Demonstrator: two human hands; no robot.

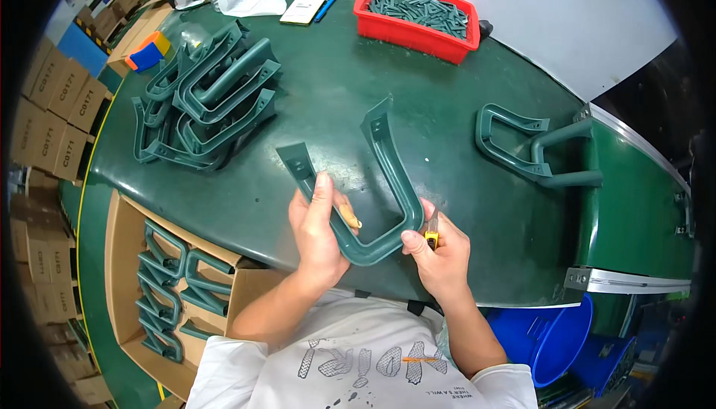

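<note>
Dark green worktop (pixel 462 208) carries a heap of green handles (pixel 205 103) at the far left and a red bin (pixel 415 35) at the back. Both hands hold a green U-shaped plastic handle (pixel 388 185) just above its near edge: left hand (pixel 319 234) wrapped round one leg, right hand (pixel 440 252) pinching the bend while gripping a small yellow knife (pixel 432 236). It looks stiff and light (probably smooth); the legs offer the surest grip
</note>
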